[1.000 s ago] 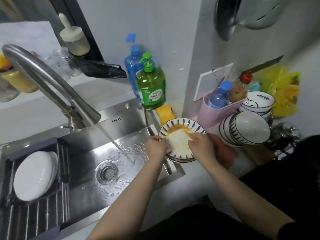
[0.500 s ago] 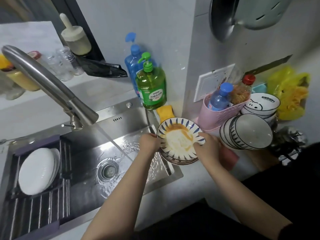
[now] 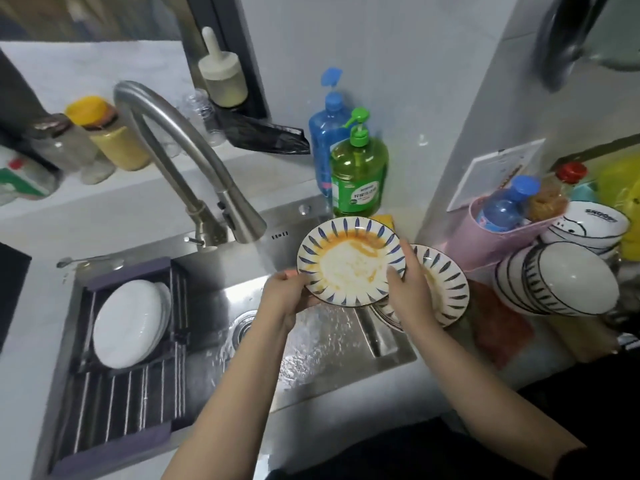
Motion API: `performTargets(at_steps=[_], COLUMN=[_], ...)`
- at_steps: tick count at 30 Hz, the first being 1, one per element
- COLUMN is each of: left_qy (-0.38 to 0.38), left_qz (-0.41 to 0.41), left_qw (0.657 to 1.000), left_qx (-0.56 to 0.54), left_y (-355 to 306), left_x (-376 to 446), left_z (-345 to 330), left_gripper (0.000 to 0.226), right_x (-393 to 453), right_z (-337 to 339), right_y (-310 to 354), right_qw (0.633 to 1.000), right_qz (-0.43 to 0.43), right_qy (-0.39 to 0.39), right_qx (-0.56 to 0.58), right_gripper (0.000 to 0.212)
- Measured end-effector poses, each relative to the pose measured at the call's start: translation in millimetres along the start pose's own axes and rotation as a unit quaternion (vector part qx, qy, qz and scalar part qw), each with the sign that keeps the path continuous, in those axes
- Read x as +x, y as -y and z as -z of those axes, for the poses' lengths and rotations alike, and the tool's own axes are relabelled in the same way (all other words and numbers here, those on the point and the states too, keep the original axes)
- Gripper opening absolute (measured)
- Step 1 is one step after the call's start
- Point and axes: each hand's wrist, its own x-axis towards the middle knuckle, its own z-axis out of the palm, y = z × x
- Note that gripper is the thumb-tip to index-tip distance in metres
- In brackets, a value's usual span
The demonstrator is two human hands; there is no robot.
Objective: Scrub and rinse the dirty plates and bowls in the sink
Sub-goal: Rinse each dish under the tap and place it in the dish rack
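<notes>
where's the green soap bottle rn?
Head view, upper centre: the green soap bottle stands at the sink's back right corner, in front of the blue bottle, just behind the dirty plate.

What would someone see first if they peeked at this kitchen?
The blue-striped plate smeared with orange sauce, gripped over the sink by the left hand and right hand. Water pours from the curved faucet beside it, and a bright green soap bottle stands behind.

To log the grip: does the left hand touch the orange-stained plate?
Touching. The head view shows the left hand gripping the stained plate at its left rim.
</notes>
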Motion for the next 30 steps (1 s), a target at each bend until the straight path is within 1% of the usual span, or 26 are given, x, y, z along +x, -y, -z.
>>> performTargets(at_steps=[2,4,7,8,10,11,12,14,15,17,18,19,20,21,22,23,25,26,27,28,29,30], left_qy=[-0.006,-0.010,0.001,0.017,0.058,0.062,0.048,-0.004,-0.012,-0.007,-0.016,-0.020,-0.024,-0.028,-0.033,-0.038,-0.042,-0.046,-0.047,-0.046,-0.040,-0.028], left_qz=[0.002,0.007,0.033,0.045,0.064,0.066,0.056,0.030,0.016,-0.022,-0.057,-0.104,-0.141,-0.167,-0.178,-0.185,-0.158,-0.135,-0.106,-0.084,-0.073,-0.069], left_qw=[1.000,1.000,0.998,0.996,0.990,0.989,0.991,0.997,0.998,1.000,0.996,0.986,0.976,0.969,0.967,0.967,0.977,0.982,0.988,0.992,0.994,0.995], left_qx=[-0.016,-0.027,-0.056,-0.076,-0.112,-0.120,-0.108,-0.071,-0.057,0.014,0.071,0.126,0.167,0.181,0.181,0.170,0.139,0.120,0.099,0.087,0.076,0.067], left_y=[-1.8,-4.4,-5.7,-6.8,-8.3,-8.9,-7.2,-5.3,-5.5,-5.0,-5.5,-5.5,-6.8,-5.6,-6.3,-5.6,-6.3,-7.4,-5.2,-4.9,-2.9,-1.3], left_x=[1.8,7.5,15.5,19.2,29.3,32.6,39.8,47.9,51.1,54.8,49.3,46.4,44.7,45.4,46.9,50.2,61.4,69.4,79.8,85.3,88.5,87.4], left_z=[17.0,43.1,72.3,80.3,99.7,104.2,108.2,111.0,112.3,110.9,107.3,105.3,104.7,102.0,102.1,103.3,112.5,118.8,125.7,130.9,134.2,134.0], left_gripper=[0.010,0.012,0.010,0.011,0.024,0.030,0.034,0.039,0.043,0.045,0.042,0.036,0.033,0.033,0.034,0.035,0.034,0.038,0.050,0.062,0.066,0.062], right_x=[1.4,5.3,12.5,16.2,14.3,11.0,6.2,3.7,1.7,-4.3,-3.4,-1.8,-0.6,1.2,0.0,-5.7,-18.9,-26.7,-33.6,-36.5,-35.6,-27.4], right_z=[-17.4,-48.4,-84.4,-94.0,-113.8,-118.8,-122.8,-129.5,-135.4,-149.1,-157.2,-168.8,-186.5,-201.3,-216.0,-223.2,-221.3,-211.6,-197.3,-181.4,-165.5,-155.3], right_y=[-0.2,-2.8,-12.7,-17.4,-17.4,-14.9,-10.1,-8.5,-7.4,-3.2,-2.5,-0.5,1.0,2.6,4.4,8.3,5.5,0.2,-7.6,-16.7,-25.0,-33.5], right_qw=[0.999,0.997,0.988,0.984,0.976,0.973,0.972,0.976,0.970,0.936,0.912,0.902,0.902,0.903,0.905,0.903,0.879,0.865,0.847,0.834,0.827,0.816], right_qz=[-0.013,-0.028,-0.087,-0.107,-0.130,-0.142,-0.148,-0.119,-0.092,0.021,0.068,0.075,0.053,0.036,0.039,0.068,0.133,0.146,0.169,0.189,0.207,0.211], right_qy=[0.032,0.062,0.108,0.123,0.161,0.172,0.176,0.175,0.171,0.166,0.185,0.215,0.245,0.271,0.292,0.311,0.385,0.421,0.442,0.438,0.407,0.366], right_qx=[0.026,0.045,0.067,0.069,0.070,0.058,0.044,-0.052,-0.143,-0.310,-0.359,-0.366,-0.352,-0.330,-0.308,-0.289,-0.248,-0.233,-0.244,-0.276,-0.328,-0.395], right_gripper=[0.056,0.050,0.041,0.038,0.035,0.038,0.041,0.046,0.052,0.058,0.058,0.057,0.056,0.056,0.055,0.054,0.051,0.048,0.045,0.044,0.044,0.045])
